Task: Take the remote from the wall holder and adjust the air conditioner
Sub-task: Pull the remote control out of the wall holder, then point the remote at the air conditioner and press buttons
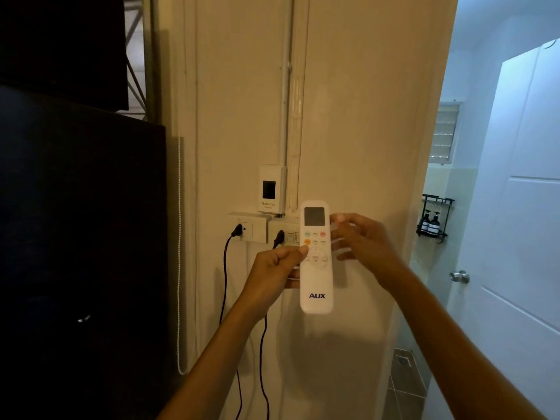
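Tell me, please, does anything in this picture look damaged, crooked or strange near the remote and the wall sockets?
Nothing stands out. The remote is upright and looks intact, gripped by the left hand, with the right hand beside it. Two black plugs sit in the wall sockets, their cables hanging down normally.
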`<state>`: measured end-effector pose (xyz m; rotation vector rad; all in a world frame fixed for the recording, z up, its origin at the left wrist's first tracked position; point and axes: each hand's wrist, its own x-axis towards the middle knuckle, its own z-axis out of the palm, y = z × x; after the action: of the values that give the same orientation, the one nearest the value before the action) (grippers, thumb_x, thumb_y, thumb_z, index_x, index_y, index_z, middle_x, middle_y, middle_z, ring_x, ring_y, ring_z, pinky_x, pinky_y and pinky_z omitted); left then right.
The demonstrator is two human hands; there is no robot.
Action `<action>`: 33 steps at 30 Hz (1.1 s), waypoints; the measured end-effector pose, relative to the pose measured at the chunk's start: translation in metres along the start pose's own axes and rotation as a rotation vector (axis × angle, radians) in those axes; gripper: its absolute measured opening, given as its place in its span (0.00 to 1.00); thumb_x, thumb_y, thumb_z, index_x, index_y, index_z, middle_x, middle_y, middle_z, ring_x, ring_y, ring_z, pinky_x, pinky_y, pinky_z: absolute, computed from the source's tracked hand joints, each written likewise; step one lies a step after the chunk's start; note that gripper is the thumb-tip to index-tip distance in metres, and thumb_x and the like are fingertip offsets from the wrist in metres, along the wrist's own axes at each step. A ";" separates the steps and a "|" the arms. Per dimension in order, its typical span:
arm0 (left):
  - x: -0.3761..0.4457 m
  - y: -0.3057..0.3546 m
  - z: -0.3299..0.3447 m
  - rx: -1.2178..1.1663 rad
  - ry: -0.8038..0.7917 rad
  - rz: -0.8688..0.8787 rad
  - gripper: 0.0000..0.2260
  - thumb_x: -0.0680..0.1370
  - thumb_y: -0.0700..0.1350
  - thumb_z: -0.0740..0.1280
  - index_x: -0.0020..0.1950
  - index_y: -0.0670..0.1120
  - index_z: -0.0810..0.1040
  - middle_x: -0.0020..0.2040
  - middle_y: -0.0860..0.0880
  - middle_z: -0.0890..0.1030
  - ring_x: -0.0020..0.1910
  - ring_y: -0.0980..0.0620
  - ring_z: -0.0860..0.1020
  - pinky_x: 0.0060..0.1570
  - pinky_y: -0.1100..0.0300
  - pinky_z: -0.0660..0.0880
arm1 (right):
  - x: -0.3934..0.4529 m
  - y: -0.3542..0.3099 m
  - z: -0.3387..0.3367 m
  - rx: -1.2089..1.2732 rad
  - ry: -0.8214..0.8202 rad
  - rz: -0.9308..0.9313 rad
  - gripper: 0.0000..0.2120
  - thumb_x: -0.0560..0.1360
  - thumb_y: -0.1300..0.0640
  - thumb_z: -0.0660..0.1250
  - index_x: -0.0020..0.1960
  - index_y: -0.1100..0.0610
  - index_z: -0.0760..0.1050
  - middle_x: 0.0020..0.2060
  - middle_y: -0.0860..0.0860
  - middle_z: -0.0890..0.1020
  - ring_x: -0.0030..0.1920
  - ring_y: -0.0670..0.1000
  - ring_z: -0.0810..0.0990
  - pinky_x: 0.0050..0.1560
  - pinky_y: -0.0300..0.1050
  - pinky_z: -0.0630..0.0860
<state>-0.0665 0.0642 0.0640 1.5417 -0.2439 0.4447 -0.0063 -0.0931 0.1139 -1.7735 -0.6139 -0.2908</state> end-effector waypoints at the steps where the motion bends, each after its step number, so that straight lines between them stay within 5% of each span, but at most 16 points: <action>1: -0.007 0.002 -0.002 -0.007 0.012 0.004 0.08 0.77 0.47 0.62 0.49 0.49 0.81 0.44 0.52 0.85 0.40 0.56 0.84 0.35 0.68 0.79 | -0.016 0.002 0.004 -0.005 -0.007 -0.001 0.13 0.76 0.51 0.59 0.54 0.55 0.76 0.40 0.53 0.82 0.38 0.50 0.82 0.37 0.44 0.79; 6: -0.051 0.011 -0.005 -0.033 0.115 0.043 0.07 0.77 0.46 0.62 0.48 0.50 0.80 0.41 0.54 0.85 0.38 0.58 0.84 0.32 0.70 0.78 | -0.082 0.003 0.039 0.036 -0.031 -0.063 0.09 0.76 0.51 0.57 0.51 0.51 0.74 0.39 0.44 0.81 0.34 0.37 0.80 0.28 0.30 0.74; 10: -0.093 0.020 -0.005 -0.024 0.183 0.102 0.07 0.76 0.45 0.62 0.45 0.52 0.81 0.36 0.57 0.86 0.37 0.58 0.84 0.32 0.71 0.77 | -0.121 -0.004 0.066 0.112 0.039 -0.082 0.04 0.73 0.46 0.59 0.46 0.42 0.71 0.45 0.41 0.81 0.43 0.42 0.84 0.38 0.37 0.81; 22: -0.230 0.063 0.012 0.093 0.378 0.219 0.08 0.72 0.54 0.60 0.45 0.54 0.75 0.44 0.54 0.83 0.43 0.56 0.83 0.35 0.67 0.79 | -0.237 -0.066 0.071 0.227 0.080 -0.157 0.05 0.76 0.55 0.60 0.48 0.48 0.73 0.42 0.41 0.80 0.39 0.35 0.81 0.32 0.30 0.77; 33: -0.332 0.138 -0.009 0.154 0.487 0.322 0.07 0.78 0.46 0.57 0.47 0.54 0.74 0.44 0.52 0.82 0.40 0.56 0.83 0.31 0.69 0.78 | -0.318 -0.151 0.095 0.342 -0.003 -0.216 0.05 0.75 0.55 0.61 0.46 0.45 0.72 0.42 0.39 0.79 0.37 0.34 0.81 0.31 0.30 0.77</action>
<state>-0.4236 0.0281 0.0481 1.4957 -0.0771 1.0953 -0.3643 -0.0556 0.0525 -1.3826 -0.8089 -0.3111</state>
